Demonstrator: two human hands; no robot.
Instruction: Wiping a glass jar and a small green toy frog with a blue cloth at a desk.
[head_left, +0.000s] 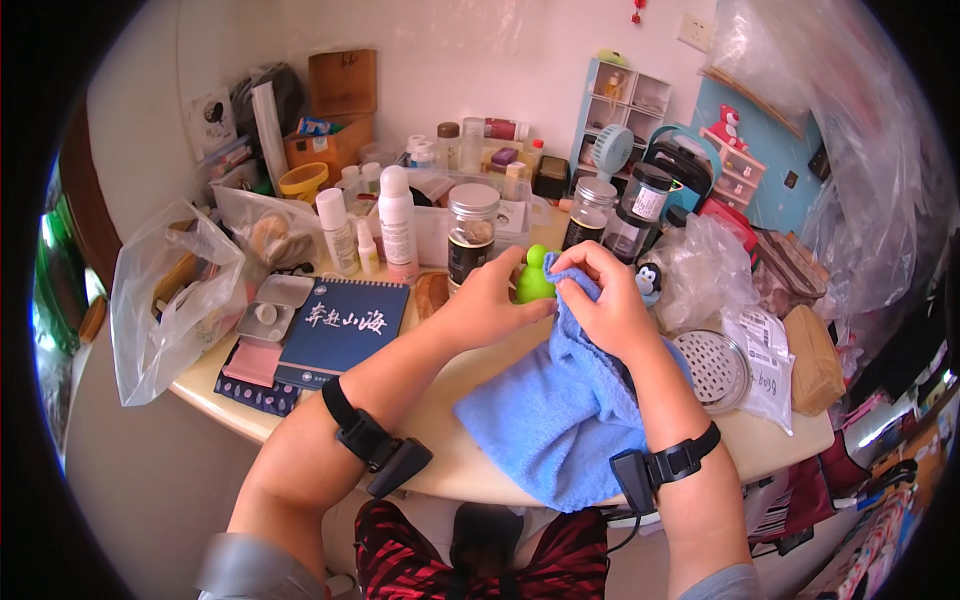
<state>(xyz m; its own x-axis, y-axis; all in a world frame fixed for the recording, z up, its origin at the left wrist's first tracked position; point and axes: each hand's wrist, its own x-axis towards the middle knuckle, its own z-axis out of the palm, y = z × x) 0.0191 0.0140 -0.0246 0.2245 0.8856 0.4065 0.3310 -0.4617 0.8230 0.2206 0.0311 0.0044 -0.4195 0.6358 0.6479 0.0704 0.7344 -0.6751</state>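
A small bright green, rounded object (533, 279) with a knob on top is held upright above the table. My left hand (495, 298) grips it from the left, thumb below and fingers above. My right hand (600, 300) pinches a corner of a blue cloth (540, 420) against the green object's right side. The rest of the cloth hangs down and spreads over the table's front edge, below my right forearm. A glass jar with a metal lid (472, 232) stands just behind my left hand, and a penguin figure (648, 279) is to the right of my right hand.
On the left lie a blue spiral notebook (346, 326), an opened metal tin (266, 319) and a clear plastic bag (180, 300). Spray bottles (397, 225) and several jars line the back. A perforated metal disc (709, 367), plastic packaging (761, 360) and a brown package (812, 360) lie on the right.
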